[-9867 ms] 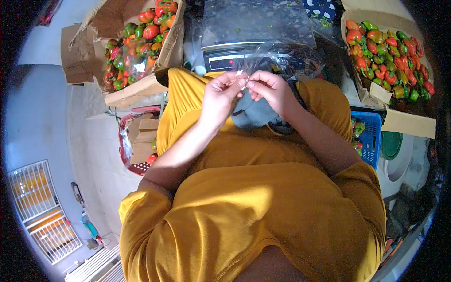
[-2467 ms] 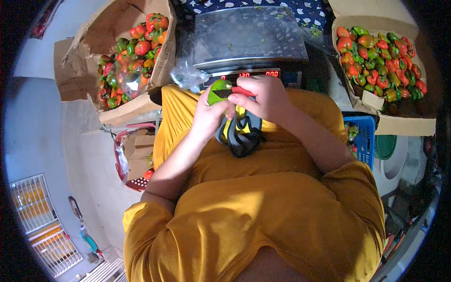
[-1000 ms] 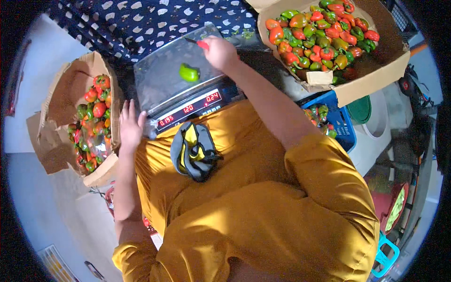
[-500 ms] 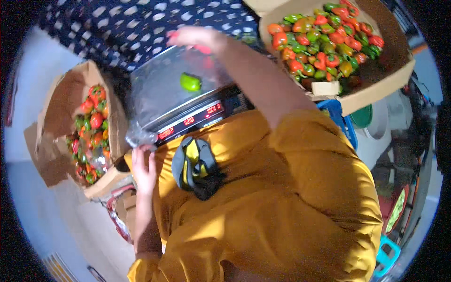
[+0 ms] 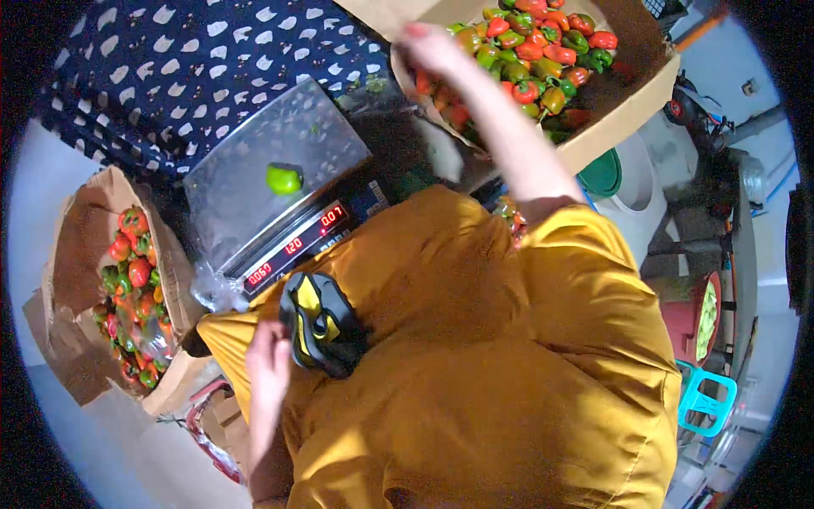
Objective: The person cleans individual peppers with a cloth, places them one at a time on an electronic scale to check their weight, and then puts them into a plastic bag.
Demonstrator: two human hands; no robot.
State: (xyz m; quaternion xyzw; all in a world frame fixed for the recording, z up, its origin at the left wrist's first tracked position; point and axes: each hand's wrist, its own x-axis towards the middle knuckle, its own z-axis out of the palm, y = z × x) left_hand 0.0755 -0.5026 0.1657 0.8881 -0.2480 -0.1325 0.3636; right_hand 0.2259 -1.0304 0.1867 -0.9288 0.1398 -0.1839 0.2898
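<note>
A green pepper [image 5: 284,179] lies alone on the metal plate of a weighing scale [image 5: 254,144] in front of me. My right hand [image 5: 434,51] is stretched out over the near left edge of the right cardboard box [image 5: 623,140], which holds many red, orange and green peppers [image 5: 538,59]. Motion blurs its fingers; red shows at their tips, and I cannot tell whether anything is held. Beside a grey and yellow folded item [image 5: 322,327] on my shirt, my left hand [image 5: 269,352] hangs with loosely bent fingers, nothing visible in them.
On the left stands an open cardboard box [image 5: 80,263] of mixed peppers. Clear plastic [image 5: 216,288] lies by the scale's left corner. A dark blue patterned cloth [image 5: 212,51] hangs behind the scale. To the right are a green bucket [image 5: 602,174] and a turquoise stool [image 5: 708,403].
My right hand has swung from above the scale to the right box. A red blur by it on the plate is gone. My left hand moved away from the plastic, and the view shifted.
</note>
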